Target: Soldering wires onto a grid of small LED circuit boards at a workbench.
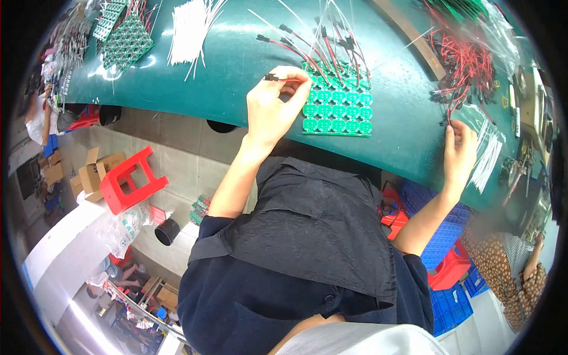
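A green circuit board panel (337,110) of several rounded units lies on the green tabletop in front of me. Wire leads (329,54) with black plugs and thin white strips rise from its far rows. My left hand (275,106) is pinched at the panel's left edge, holding a red-and-black wire lead whose black plug (271,77) sticks out over the fingers. At the right, my right hand (460,155) has thumb and fingertips closed on the end of another lead, which hangs from a tangled pile of red-and-black leads (467,65).
White strips lie in a bundle (190,32) at the far left and another (487,155) beside my right hand. More board panels (127,42) are at the far left. A brown bar (414,41) separates the panel from the lead pile. A red stool (133,180) stands on the floor.
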A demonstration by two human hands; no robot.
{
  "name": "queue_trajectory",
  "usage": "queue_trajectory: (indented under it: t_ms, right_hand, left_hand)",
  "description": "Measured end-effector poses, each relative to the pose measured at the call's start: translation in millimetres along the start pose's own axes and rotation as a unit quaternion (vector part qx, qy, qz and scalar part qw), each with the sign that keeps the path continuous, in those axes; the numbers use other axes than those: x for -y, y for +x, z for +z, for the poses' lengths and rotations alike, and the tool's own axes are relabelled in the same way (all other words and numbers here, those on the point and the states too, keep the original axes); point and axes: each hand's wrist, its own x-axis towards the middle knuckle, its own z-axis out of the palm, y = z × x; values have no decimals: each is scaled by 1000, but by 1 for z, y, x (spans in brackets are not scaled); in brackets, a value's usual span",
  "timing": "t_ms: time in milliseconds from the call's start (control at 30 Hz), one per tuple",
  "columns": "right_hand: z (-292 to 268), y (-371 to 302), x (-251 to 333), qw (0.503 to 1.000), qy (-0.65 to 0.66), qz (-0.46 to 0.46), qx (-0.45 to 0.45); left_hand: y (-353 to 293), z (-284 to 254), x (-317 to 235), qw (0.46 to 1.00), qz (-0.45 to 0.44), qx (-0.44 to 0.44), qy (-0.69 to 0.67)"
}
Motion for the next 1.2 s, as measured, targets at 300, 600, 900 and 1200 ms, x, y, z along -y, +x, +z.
queue_trajectory:
  t_ms: [300,600,900,1200]
  right_hand:
    - [1,-2,3,999,25,23,6]
    - [3,3,4,1000,23,14,3]
    - [-6,1,8,996,-88,-8,-22]
    - [16,-5,0,998,36,-14,-42]
  left_hand:
    - [-5,0,4,999,31,8,12]
    - [-2,0,5,998,48,4,46]
    - [0,15,1,986,63,16,154]
    - [-2,-12,14,976,111,66,176]
